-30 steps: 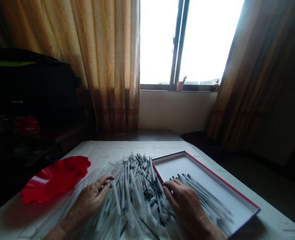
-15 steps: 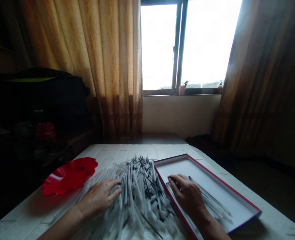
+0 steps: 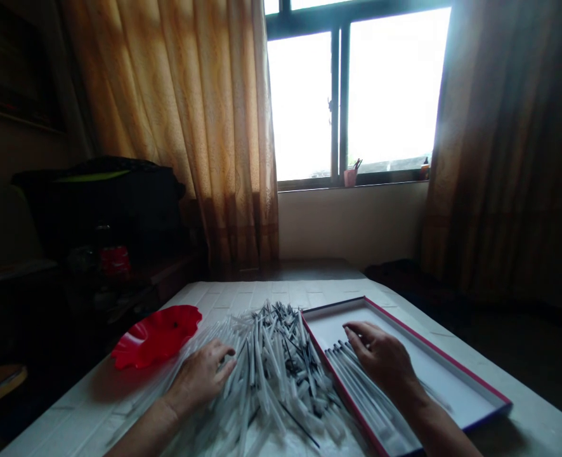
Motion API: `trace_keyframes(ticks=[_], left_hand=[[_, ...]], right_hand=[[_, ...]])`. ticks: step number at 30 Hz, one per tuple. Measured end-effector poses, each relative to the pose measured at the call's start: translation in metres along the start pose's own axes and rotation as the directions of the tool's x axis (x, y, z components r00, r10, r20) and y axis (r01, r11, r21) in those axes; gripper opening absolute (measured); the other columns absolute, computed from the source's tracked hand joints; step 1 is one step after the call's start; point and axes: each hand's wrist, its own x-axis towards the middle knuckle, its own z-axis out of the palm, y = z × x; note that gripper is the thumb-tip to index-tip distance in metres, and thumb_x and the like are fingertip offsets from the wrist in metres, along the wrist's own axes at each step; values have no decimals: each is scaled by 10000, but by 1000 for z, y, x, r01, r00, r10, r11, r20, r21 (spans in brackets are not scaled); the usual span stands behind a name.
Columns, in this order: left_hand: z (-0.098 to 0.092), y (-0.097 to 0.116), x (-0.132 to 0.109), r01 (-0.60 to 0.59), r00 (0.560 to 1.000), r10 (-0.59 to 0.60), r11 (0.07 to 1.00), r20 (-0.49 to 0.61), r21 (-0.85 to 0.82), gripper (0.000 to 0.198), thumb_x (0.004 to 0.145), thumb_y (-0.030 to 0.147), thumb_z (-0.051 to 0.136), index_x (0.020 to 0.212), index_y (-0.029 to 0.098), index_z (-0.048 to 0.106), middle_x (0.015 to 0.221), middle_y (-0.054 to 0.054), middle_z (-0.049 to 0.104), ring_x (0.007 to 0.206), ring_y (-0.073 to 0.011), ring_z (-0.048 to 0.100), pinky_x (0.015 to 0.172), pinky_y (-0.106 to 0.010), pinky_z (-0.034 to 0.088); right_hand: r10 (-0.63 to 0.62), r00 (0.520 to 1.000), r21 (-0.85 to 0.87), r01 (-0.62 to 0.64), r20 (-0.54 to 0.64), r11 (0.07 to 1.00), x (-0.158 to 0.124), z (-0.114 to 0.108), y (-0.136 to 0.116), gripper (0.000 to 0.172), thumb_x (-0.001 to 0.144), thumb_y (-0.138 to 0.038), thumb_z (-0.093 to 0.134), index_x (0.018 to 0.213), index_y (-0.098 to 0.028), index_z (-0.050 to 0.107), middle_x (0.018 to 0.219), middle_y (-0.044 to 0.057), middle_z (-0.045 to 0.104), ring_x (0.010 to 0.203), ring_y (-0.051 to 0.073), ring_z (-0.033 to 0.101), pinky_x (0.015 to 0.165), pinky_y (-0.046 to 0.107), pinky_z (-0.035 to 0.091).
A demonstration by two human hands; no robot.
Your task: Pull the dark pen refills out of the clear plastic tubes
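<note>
My left hand (image 3: 203, 371) is at the left side of a large heap of thin translucent plastic tubes (image 3: 266, 374), many with dark tips or dark rods among them. Its thumb and fingers are apart, and no tube shows between them. Over the shallow tray (image 3: 452, 365) with a white inside and red rim is my right hand (image 3: 385, 355). Its fingers are loosely bent and apart, with nothing visible in them. Beneath and beside that hand lies a row of similar tubes (image 3: 357, 377), roughly parallel along the tray's left side; my wrist covers some of them.
A red wavy-edged dish (image 3: 155, 336) stands left of the heap on the white brick-patterned tabletop (image 3: 243, 292). Behind are a curtain (image 3: 205, 127), a window and a pink cup of sticks (image 3: 350, 177) on the sill. Dark bulky items (image 3: 104, 203) stand at left.
My right hand has shifted up and right across the tray, uncovering more of the row of tubes. My left hand stays by the heap. The camera has tilted up and turned slightly left.
</note>
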Motion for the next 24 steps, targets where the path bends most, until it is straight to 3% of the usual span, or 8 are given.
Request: trace_keyframes(ticks=[6, 15, 19, 24], left_hand=[[4, -2, -3, -58, 983, 51, 998, -178, -35, 271, 932, 306, 447, 978, 230, 703, 919, -42, 760, 814, -197, 734, 743, -275, 543], [23, -8, -8, -201, 895, 190, 979, -404, 15, 288, 965, 270, 413, 851, 234, 675, 766, -27, 739, 693, -182, 731, 641, -250, 538], [27, -5, -6, -243, 866, 235, 969, -441, 38, 288, 974, 252, 415, 816, 229, 654, 727, -32, 717, 663, -177, 714, 610, -241, 519], [26, -1, -6, -263, 848, 254, 964, -465, 45, 294, 981, 225, 412, 798, 223, 642, 700, -32, 698, 644, -177, 705, 575, -235, 497]], right_hand=[[-59, 984, -156, 86, 168, 984, 3, -10, 5, 301, 904, -336, 468, 921, -247, 755, 919, 54, 783, 691, 221, 741, 583, 296, 500], [74, 967, -211, -21, 246, 977, -3, 0, 47, 222, 819, -350, 553, 693, -298, 729, 737, 53, 766, 628, 257, 729, 515, 312, 477], [109, 940, -241, -30, 323, 970, -6, -3, 54, 149, 706, -367, 629, 697, -307, 765, 792, 110, 794, 733, 338, 756, 598, 403, 562], [71, 943, -195, -7, 326, 981, -4, -5, 52, 151, 599, -326, 645, 673, -307, 776, 864, 156, 804, 831, 394, 756, 718, 481, 596]])
